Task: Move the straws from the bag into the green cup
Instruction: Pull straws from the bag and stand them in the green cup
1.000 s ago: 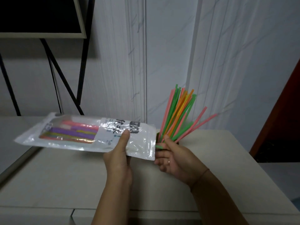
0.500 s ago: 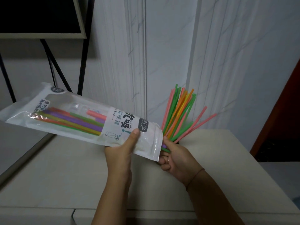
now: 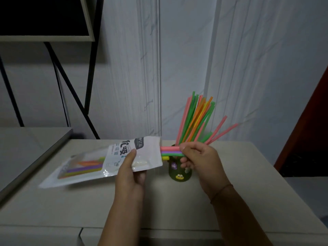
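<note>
Above table (image 3: 248, 192) centre, right hand (image 3: 200, 160) pinches straws (image 3: 170, 151) at bag (image 3: 113, 162) edge.

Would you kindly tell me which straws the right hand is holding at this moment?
The bunch poking sideways out of the bag, gripped by the right hand; the other straws stand fanned in the green cup.

The pale beige table (image 3: 248, 201) carried one thing standing on it: a dark green cup (image 3: 180, 172) with small cartoon stickers, upright and toward the back. Thin straws (image 3: 195, 119) stood fanned in the cup. Left of the cup a bag (image 3: 85, 167) hung low over the tabletop; whether its far corner touched could not be told. Further left of the cup, a grey slab (image 3: 26, 144) adjoined the table.
</note>
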The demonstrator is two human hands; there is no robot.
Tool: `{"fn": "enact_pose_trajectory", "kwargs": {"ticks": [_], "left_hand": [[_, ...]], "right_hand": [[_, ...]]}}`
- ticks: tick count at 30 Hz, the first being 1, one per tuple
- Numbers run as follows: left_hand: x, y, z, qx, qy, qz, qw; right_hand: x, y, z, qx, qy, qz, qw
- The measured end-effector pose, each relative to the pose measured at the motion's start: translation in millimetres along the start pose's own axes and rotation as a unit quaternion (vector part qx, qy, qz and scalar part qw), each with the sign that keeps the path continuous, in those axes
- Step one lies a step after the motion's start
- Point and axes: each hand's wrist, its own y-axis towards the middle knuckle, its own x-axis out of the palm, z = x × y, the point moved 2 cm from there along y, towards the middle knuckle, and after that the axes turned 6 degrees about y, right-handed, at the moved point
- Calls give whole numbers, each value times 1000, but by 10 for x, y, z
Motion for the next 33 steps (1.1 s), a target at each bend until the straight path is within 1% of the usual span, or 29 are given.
{"fn": "enact_pose_trajectory", "kwargs": {"ticks": [3,7,11,16,18,20,22,24,25,26,28,33], "left_hand": [[-29,30,25,-21,-31,6,999],[-57,47,52,-23,-35,18,999],[-48,42,63,-11,-38,20,999],[8,-1,37,-10,-25,-15,1000],[24,-8,18,-16,-14,-15,1000],[22,-5,9,-20,-9,1,1000],[14,4,7,-22,-11,15,1000],[8,9,0,-25,-16,24,999],[6,11,-8,-26,-18,25,999],[8,7,-19,-27,-20,25,999],[26,-6,-42,-27,-22,18,999],[47,-24,-64,-24,-23,11,999]], "right_hand": [[-116,22,-85,-27,3,22,999],[-286,39,-158,-39,22,33,998],[-400,52,-209,-35,18,9,999],[-369,31,-224,-51,-23,-38,998],[-322,21,-214,-51,-21,-47,997],[-281,24,-193,-38,6,-34,999],[-227,28,-151,-10,75,-23,997],[-128,17,-102,24,153,-36,987],[-67,3,-71,37,175,-47,983],[-8,-12,-40,45,184,-56,980],[101,-37,30,42,169,-64,983],[194,-24,90,12,136,-49,989]]}}
